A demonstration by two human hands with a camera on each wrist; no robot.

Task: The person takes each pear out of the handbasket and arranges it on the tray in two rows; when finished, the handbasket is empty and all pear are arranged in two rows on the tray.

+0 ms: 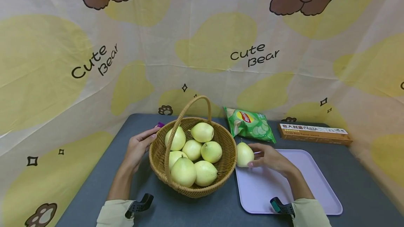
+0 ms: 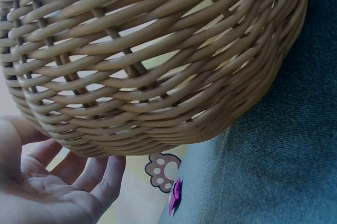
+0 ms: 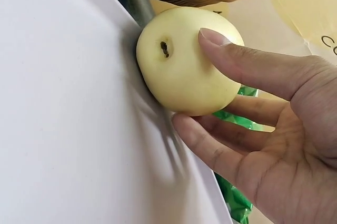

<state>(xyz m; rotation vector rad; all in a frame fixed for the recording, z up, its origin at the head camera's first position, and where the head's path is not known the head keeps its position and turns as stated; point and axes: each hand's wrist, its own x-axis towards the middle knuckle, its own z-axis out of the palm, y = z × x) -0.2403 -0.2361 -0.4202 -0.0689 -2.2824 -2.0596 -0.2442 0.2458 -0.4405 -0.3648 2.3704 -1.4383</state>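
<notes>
A tan wicker basket with a tall handle holds several pale green pears. Beside its left side is my left hand, fingers loosely extended against the wicker. The left wrist view shows that hand with its fingertips partly hidden by the basket. My right hand grips another pear between thumb and fingers, at the tray's left edge just right of the basket. In the right wrist view, the thumb lies across this pear, whose dark blossom end faces the camera.
The lilac tray lies under my right hand. Behind it are a green chip bag and a long pasta box. A small purple object sits behind the basket's left side. A printed cloth hangs behind the dark table.
</notes>
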